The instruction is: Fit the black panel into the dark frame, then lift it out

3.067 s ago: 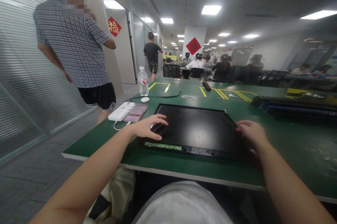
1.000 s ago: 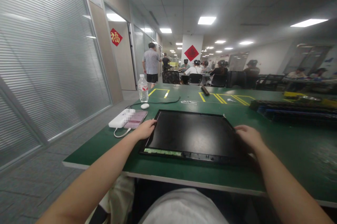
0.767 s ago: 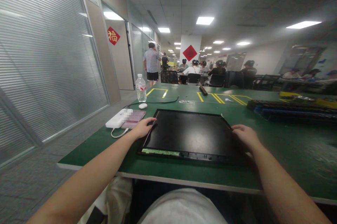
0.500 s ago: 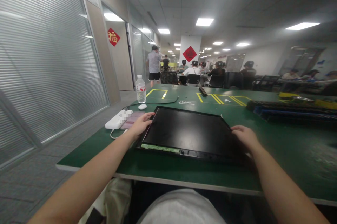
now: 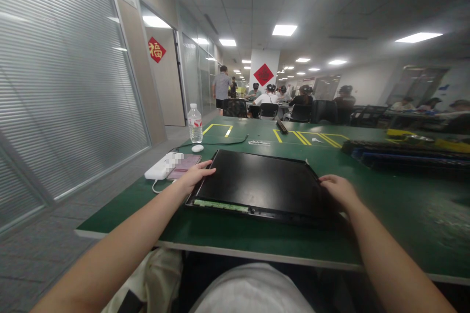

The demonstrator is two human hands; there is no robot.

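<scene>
A black LCD screen panel [image 5: 264,180] lies before me, with a dark frame around it and a green circuit strip [image 5: 220,205] along its near edge. My left hand [image 5: 194,177] grips the panel's left side, the thumb reaching over the screen's edge and the fingers by the rim. On the opposite side, my right hand [image 5: 340,190] is closed on the right edge, its fingertips bent at the rim. Part of the panel's near right corner is dark and hard to make out.
On the green table [image 5: 279,249], left of the panel, are a white power bank [image 5: 161,168], a phone [image 5: 185,167], a white oval object [image 5: 197,148] and a water bottle [image 5: 195,124]. Dark strips [image 5: 404,154] lie at right, a short dark bar [image 5: 282,127] at the far side.
My left thumb has come over the screen's edge, and the screen sits slightly differently at its left side, where more frame shows. In the background, a standing person has shifted right.
</scene>
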